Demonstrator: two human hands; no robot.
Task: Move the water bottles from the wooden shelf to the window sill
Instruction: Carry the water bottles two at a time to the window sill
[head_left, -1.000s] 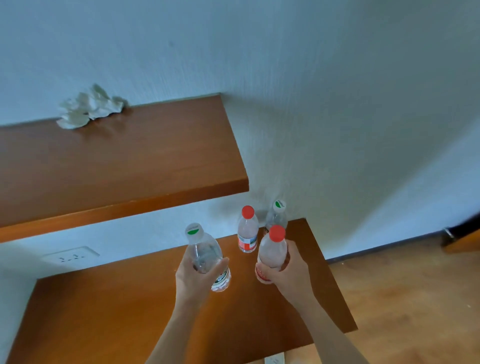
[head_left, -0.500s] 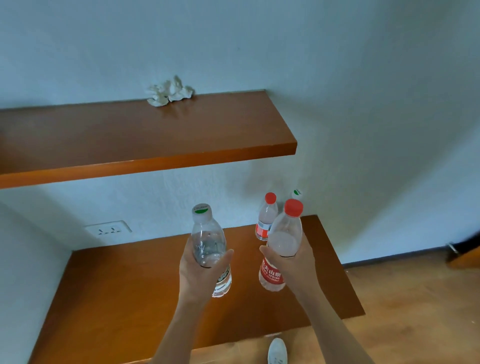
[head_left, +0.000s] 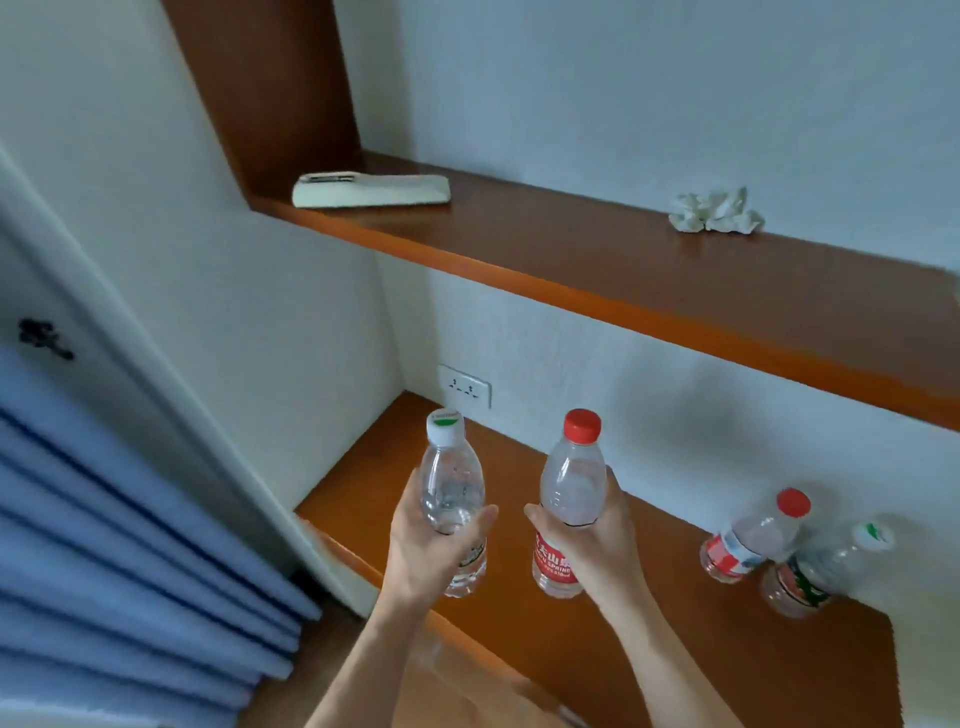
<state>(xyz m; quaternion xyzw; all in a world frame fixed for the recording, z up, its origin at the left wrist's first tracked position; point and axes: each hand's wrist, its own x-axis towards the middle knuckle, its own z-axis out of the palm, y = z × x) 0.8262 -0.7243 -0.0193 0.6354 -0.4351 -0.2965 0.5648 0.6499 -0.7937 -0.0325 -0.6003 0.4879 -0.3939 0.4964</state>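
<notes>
My left hand (head_left: 423, 548) grips a clear water bottle with a white and green cap (head_left: 451, 486), held upright above the lower wooden shelf (head_left: 649, 649). My right hand (head_left: 597, 545) grips a second bottle with a red cap and red label (head_left: 571, 483), also upright, beside the first. Two more bottles stand on the shelf at the right: one with a red cap (head_left: 753, 535) and one with a white and green cap (head_left: 826, 569). No window sill can be made out.
An upper wooden shelf (head_left: 597, 260) carries a cream flat object (head_left: 371, 189) and crumpled paper (head_left: 714, 210). A wall socket (head_left: 464, 385) sits above the lower shelf. Blue pleated fabric (head_left: 104, 545) and a white wall edge fill the left.
The view has swung left, so the shelves and the two standing bottles now lie to the right. Both hands still hold their bottles, now farther from the standing pair.
</notes>
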